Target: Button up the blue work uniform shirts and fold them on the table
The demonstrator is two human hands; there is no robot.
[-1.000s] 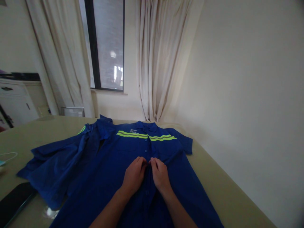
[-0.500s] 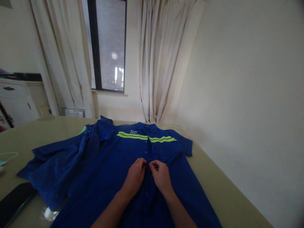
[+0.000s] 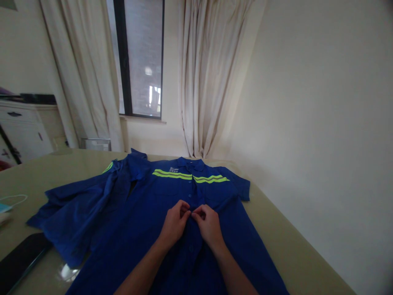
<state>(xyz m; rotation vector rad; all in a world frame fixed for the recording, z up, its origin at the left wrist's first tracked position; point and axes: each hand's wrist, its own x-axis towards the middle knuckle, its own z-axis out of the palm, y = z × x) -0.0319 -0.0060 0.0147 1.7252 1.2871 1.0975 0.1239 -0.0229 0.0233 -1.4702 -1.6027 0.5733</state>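
Note:
A blue short-sleeved work shirt (image 3: 166, 192) lies front up, its collar pointing away from me, with yellow-green and grey reflective bands across the chest. Buttons run down its middle front. At the placket below the chest, my left hand (image 3: 176, 221) pinches the shirt's front edge between thumb and fingers. Close against it, my right hand (image 3: 208, 223) pinches the fabric on the other side, the fingertips of both hands nearly touching. The button between them, if there is one, is hidden by my fingers.
Left of the shirt lies a second crumpled blue garment (image 3: 82, 209). A dark phone-like object (image 3: 24, 260) and part of a light-blue mask (image 3: 4, 207) sit on the greenish table (image 3: 70, 164). A wall (image 3: 322, 143) borders the table's right side.
My left thumb has moved in toward the right fingertips, and the two hands are closer together at the placket. The view has shifted slightly.

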